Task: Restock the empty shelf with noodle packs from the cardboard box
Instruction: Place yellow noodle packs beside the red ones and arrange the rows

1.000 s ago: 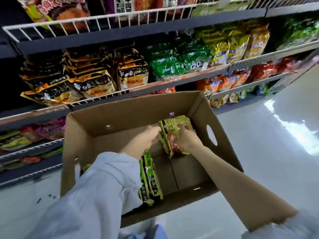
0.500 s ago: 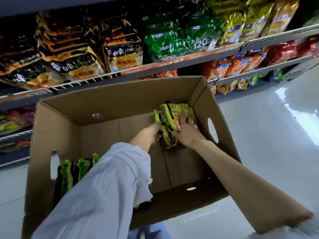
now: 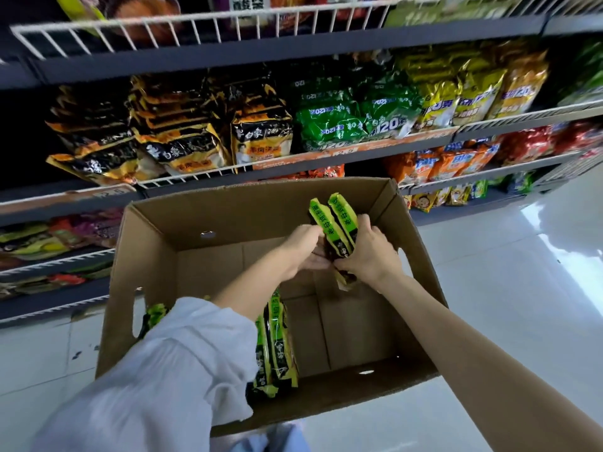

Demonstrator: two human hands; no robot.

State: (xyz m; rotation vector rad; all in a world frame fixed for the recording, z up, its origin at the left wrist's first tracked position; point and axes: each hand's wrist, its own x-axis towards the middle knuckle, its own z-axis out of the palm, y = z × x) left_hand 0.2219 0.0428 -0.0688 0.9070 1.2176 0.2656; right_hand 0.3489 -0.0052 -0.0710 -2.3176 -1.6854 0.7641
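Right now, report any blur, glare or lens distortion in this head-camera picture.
Head view: motion blur smears the dark metal shelves and their packets; wide-angle bending curves the shelf lines; window glare whitens the glossy pale floor; the brown cardboard box and green-yellow noodle packs stay fairly sharp.

Dim shelves (image 3: 293, 37), glare on floor (image 3: 554, 256), blurred, bowed edges.

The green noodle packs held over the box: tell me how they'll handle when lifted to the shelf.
The green noodle packs stand on edge between the left hand and right hand, so they are probably light. Their glossy wrappers look slippery; two pressed together may slide apart. The crinkled ends suggest soft film over a likely brittle noodle block, so squeeze gently.
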